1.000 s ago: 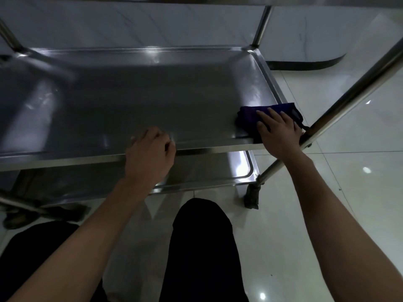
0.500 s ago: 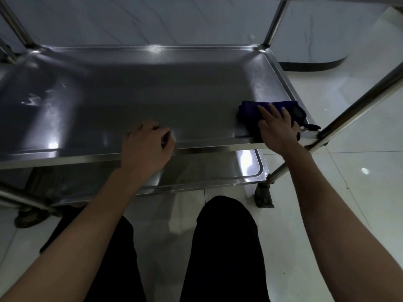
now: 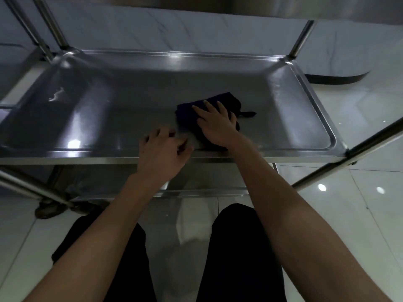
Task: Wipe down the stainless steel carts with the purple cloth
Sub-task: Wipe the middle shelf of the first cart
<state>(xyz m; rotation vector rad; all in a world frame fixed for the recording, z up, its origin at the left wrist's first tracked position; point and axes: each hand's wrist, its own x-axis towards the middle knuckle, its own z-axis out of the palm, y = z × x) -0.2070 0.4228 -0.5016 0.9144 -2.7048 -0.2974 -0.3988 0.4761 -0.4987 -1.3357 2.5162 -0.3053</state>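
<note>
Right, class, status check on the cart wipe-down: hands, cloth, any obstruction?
Right hand flat on purple cloth, pressing it to the middle shelf. Left hand resting at the shelf's near edge, holding nothing. Whitish smear far left. No obstruction on shelf.

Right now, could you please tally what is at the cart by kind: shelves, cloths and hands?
Shelves: 2, the middle shelf and the lower shelf.
Cloths: 1, the purple cloth under the right hand.
Hands: 2, counting the left hand at the front rim.
Total: 5.

I see the cloth (image 3: 209,105) on the cart shelf (image 3: 130,101) under my right hand (image 3: 218,127), my left hand (image 3: 161,153) just beside it at the front rim.
</note>
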